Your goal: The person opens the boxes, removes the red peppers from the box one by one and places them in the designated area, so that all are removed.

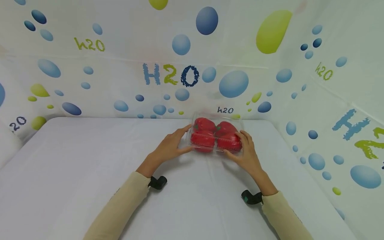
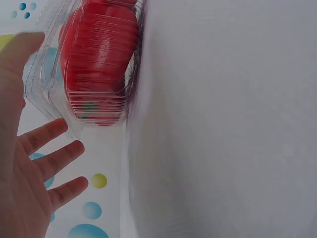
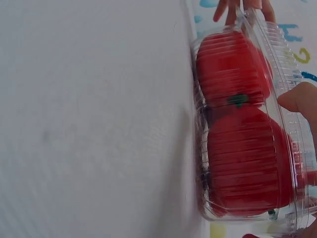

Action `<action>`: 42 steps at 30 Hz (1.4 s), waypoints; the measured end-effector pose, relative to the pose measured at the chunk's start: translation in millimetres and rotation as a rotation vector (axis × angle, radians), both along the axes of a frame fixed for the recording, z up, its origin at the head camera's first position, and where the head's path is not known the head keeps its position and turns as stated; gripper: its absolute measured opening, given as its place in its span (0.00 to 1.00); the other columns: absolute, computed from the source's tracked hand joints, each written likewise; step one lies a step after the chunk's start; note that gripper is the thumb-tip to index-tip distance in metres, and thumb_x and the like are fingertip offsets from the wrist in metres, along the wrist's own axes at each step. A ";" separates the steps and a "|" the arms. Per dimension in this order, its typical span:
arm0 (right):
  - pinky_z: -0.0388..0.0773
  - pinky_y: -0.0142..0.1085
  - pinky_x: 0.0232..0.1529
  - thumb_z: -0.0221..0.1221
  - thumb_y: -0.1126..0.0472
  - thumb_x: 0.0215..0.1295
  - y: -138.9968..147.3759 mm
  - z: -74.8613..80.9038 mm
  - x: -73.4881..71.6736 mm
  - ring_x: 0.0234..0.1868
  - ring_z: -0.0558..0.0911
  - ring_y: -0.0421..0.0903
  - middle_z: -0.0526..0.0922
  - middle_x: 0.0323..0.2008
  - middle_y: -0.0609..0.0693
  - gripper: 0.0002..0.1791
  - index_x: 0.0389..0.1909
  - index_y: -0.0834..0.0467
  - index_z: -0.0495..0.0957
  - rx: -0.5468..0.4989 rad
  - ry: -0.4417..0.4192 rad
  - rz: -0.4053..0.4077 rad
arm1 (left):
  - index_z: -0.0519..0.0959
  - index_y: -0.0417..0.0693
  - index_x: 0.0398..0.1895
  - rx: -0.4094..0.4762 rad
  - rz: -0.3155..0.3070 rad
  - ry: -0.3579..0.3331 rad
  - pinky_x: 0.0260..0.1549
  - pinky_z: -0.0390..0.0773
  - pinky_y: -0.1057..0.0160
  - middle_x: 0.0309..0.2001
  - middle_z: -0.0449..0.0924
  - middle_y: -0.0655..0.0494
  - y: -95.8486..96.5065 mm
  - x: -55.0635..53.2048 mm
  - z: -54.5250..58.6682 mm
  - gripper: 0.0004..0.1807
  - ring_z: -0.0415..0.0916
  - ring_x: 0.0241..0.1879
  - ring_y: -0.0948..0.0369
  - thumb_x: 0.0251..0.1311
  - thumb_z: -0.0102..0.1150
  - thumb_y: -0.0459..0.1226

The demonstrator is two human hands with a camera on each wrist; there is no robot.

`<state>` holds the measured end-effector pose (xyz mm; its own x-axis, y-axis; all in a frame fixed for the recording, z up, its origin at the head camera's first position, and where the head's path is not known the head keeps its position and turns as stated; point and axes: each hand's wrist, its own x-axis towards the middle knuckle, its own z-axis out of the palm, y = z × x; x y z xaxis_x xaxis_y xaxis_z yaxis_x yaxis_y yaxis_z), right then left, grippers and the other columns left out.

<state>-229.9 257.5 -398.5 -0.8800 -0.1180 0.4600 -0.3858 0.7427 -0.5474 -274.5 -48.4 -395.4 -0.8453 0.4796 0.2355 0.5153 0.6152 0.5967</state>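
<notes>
Between the two hands, near the table's far edge, is a clear plastic clamshell container [image 1: 216,149] holding several glossy red bell peppers [image 1: 203,138] with green stems. My left hand [image 1: 169,146] is at its left end, thumb by the front corner. In the left wrist view, the left fingers [image 2: 62,161] are straight and spread at the container's corner. My right hand [image 1: 247,155] holds the right end, its thumb at the front and fingers over the side. The right wrist view shows the right thumb [image 3: 299,101] at the lid's rim; the other right fingers are partly hidden.
A white cloth covers the table [image 1: 75,173]. Behind it and along the right side hangs a white sheet [image 1: 126,80] printed with blue and green drops and H2O lettering. Dark wrist-worn devices [image 1: 251,197] stick out at the beige sleeves [image 1: 120,206].
</notes>
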 end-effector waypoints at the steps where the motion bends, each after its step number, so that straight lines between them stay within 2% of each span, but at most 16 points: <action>1: 0.69 0.62 0.59 0.72 0.55 0.50 0.8 -0.4 -0.2 0.69 0.59 0.60 0.58 0.68 0.64 0.43 0.66 0.63 0.63 0.001 0.000 0.004 | 0.49 0.64 0.77 -0.001 0.004 0.002 0.63 0.64 0.38 0.72 0.60 0.50 0.2 -0.3 -0.7 0.46 0.63 0.69 0.49 0.59 0.62 0.56; 5: 0.70 0.62 0.59 0.72 0.57 0.50 4.4 -3.5 -1.9 0.69 0.59 0.61 0.57 0.68 0.64 0.42 0.65 0.63 0.64 -0.008 0.014 0.021 | 0.49 0.63 0.77 0.010 0.007 -0.009 0.62 0.66 0.40 0.73 0.59 0.51 0.9 -0.1 -2.7 0.45 0.62 0.69 0.49 0.61 0.61 0.52; 14: 0.69 0.63 0.59 0.71 0.62 0.51 11.2 -8.9 -6.9 0.70 0.55 0.60 0.54 0.69 0.66 0.41 0.66 0.61 0.64 -0.082 0.033 0.089 | 0.49 0.60 0.77 0.039 0.014 -0.016 0.58 0.72 0.41 0.69 0.63 0.49 3.0 1.4 -4.7 0.44 0.69 0.63 0.48 0.62 0.62 0.47; 19: 0.71 0.61 0.56 0.70 0.64 0.51 14.0 -11.5 -9.3 0.70 0.55 0.60 0.53 0.70 0.67 0.41 0.67 0.61 0.64 -0.120 0.029 0.106 | 0.49 0.59 0.77 0.047 0.019 -0.007 0.52 0.77 0.45 0.68 0.63 0.48 4.1 2.6 -5.1 0.42 0.73 0.59 0.50 0.64 0.60 0.48; 22: 0.70 0.59 0.56 0.71 0.64 0.50 14.7 -12.6 -10.0 0.70 0.55 0.60 0.52 0.70 0.66 0.41 0.66 0.61 0.65 -0.156 0.026 0.113 | 0.50 0.58 0.77 0.050 0.029 -0.025 0.48 0.81 0.50 0.68 0.62 0.49 4.7 3.2 -6.0 0.41 0.74 0.57 0.51 0.64 0.59 0.48; 28: 0.66 0.63 0.60 0.71 0.66 0.51 16.5 -15.1 -10.7 0.71 0.54 0.56 0.50 0.72 0.61 0.40 0.66 0.57 0.65 -0.241 -0.016 0.106 | 0.52 0.56 0.76 0.071 0.039 -0.082 0.44 0.82 0.53 0.69 0.61 0.49 5.4 4.7 -6.7 0.40 0.75 0.55 0.53 0.65 0.57 0.51; 32: 0.62 0.66 0.61 0.70 0.69 0.51 16.4 -16.4 -10.9 0.72 0.51 0.58 0.48 0.72 0.62 0.41 0.67 0.60 0.64 -0.277 -0.024 0.115 | 0.52 0.56 0.76 0.069 0.047 -0.092 0.42 0.83 0.55 0.70 0.60 0.50 6.0 5.3 -6.7 0.39 0.75 0.54 0.54 0.65 0.56 0.52; 34: 0.61 0.65 0.61 0.69 0.72 0.51 15.0 -14.9 -9.5 0.71 0.52 0.60 0.48 0.72 0.65 0.41 0.67 0.64 0.63 -0.295 -0.019 0.130 | 0.53 0.55 0.76 0.068 0.050 -0.092 0.41 0.83 0.57 0.70 0.60 0.50 6.2 5.6 -6.5 0.39 0.76 0.53 0.54 0.65 0.56 0.52; 40: 0.65 0.54 0.57 0.66 0.76 0.51 3.7 6.3 6.9 0.67 0.58 0.62 0.49 0.70 0.72 0.37 0.63 0.72 0.64 -0.333 0.003 0.161 | 0.53 0.57 0.76 0.060 0.065 -0.102 0.38 0.83 0.59 0.70 0.60 0.51 6.8 6.6 -5.9 0.39 0.76 0.51 0.55 0.65 0.55 0.54; 42: 0.63 0.56 0.59 0.66 0.77 0.50 2.5 8.8 9.3 0.68 0.56 0.63 0.50 0.70 0.72 0.36 0.62 0.73 0.64 -0.346 0.013 0.163 | 0.53 0.57 0.76 0.058 0.067 -0.102 0.38 0.82 0.60 0.70 0.60 0.52 7.1 6.7 -5.8 0.39 0.76 0.51 0.56 0.65 0.55 0.54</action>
<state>-220.6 260.0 -389.7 -0.8565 -0.0917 0.5079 -0.4918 0.4434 -0.7494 -267.8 -41.4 -401.2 -0.8958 0.4098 0.1721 0.4092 0.6091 0.6793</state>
